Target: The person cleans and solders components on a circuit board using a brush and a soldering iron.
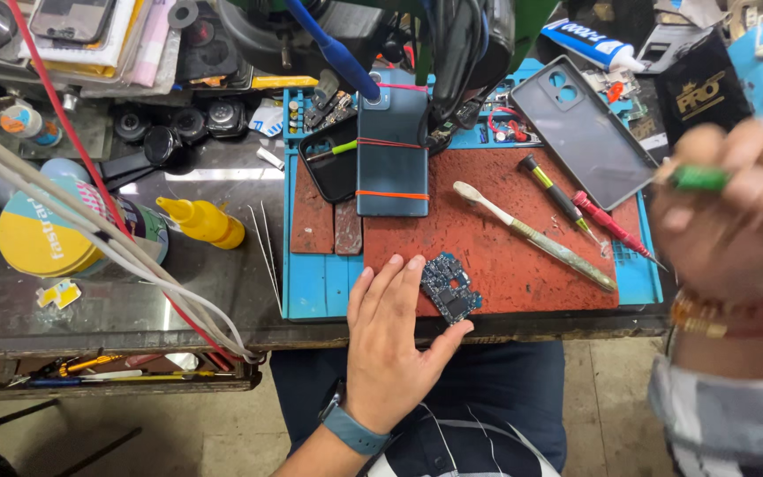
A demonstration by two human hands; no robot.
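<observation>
Left hand [390, 340] flat on mat [496, 252], fingers spread, thumb touching circuit board [450, 288] at its 5 o'clock. Board looks light, stiff, fragile; best held by edges. Right hand [735, 212], blurred, pinching green-handled tool [698, 179] at 3 o'clock.

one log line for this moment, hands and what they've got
left hand: flat on mat, fingers beside circuit board | right hand: raised, blurred, gripping green-handled tool | mat: toothbrush, banded phone
</observation>
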